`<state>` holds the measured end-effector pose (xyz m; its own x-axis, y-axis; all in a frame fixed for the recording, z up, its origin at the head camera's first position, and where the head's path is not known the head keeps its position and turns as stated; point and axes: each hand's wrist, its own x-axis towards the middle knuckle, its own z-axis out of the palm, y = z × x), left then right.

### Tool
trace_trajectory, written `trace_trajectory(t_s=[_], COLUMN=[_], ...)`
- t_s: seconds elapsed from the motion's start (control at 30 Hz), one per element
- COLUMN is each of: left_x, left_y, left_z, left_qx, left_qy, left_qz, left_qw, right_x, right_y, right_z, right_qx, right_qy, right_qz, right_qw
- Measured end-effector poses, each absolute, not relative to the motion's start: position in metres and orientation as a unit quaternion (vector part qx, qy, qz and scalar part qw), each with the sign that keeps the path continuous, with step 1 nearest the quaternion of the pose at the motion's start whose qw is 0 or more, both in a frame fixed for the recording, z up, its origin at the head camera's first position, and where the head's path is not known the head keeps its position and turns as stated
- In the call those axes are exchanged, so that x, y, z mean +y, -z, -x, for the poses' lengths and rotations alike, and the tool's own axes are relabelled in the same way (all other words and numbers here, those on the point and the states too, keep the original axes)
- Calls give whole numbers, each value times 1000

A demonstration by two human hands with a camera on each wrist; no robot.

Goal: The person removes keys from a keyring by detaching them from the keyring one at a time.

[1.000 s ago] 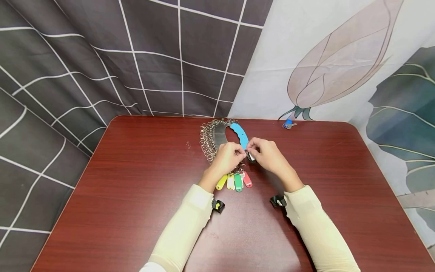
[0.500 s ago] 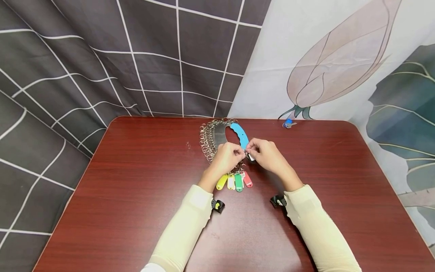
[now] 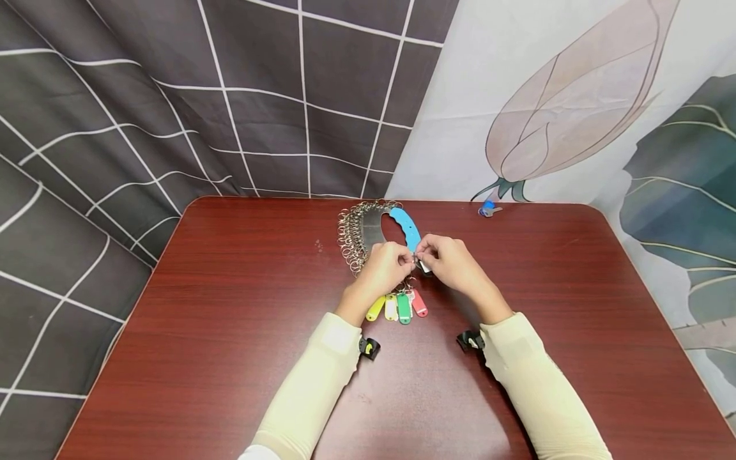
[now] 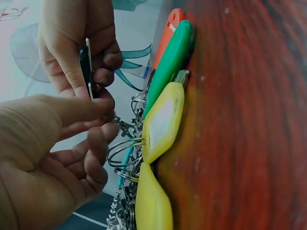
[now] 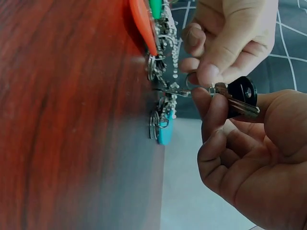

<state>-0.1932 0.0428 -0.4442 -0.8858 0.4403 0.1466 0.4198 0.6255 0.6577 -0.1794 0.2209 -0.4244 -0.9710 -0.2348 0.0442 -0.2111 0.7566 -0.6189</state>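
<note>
A grey curved plate (image 3: pixel 371 229) with a blue grip handle (image 3: pixel 406 227) lies near the table's far edge, fringed by many metal rings and clips (image 3: pixel 349 239). At its near end, my left hand (image 3: pixel 384 265) pinches a small metal key ring (image 5: pixel 192 79) between thumb and forefinger. My right hand (image 3: pixel 454 262) pinches a key (image 5: pixel 244 108) and its black key tag (image 5: pixel 236 91) right beside the left fingertips. A clip (image 4: pixel 123 125) reaches from the plate toward the fingers. Whether ring and clip are linked is hidden by the fingertips.
Toward me from the plate lie two yellow tags (image 3: pixel 375 308), a green tag (image 3: pixel 404 309) and a red tag (image 3: pixel 420 303) on rings. A blue tag with a key (image 3: pixel 488 209) lies at the far right edge. Curtains hang behind the table (image 3: pixel 230 319).
The fingertips of both hands shift very slightly around the ring and the black tag. Otherwise the hands, plate and tags stay in place.
</note>
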Motion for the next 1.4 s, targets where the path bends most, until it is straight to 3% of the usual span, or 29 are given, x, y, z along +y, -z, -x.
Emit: trace_trajectory(t_s=[0.3,0.67,1.0,1.4], left_x=[40,43,41,38], left_y=[446,442,443,443], left_z=[193,194,196,194], left_qx=[906,905,892,907], left_qy=[-344,-358,-409,-324], left_qz=[-247,-229,-186,-268], left_qw=[-12,4,38,-33], right_x=[222,222,223,224], right_y=[425,425,426,428], right_z=[180,180,181,182], right_qx=[938,936,934,930], right_qy=[326,325,337,347], right_qz=[113,134,117,111], right_qw=[18,2,26,38])
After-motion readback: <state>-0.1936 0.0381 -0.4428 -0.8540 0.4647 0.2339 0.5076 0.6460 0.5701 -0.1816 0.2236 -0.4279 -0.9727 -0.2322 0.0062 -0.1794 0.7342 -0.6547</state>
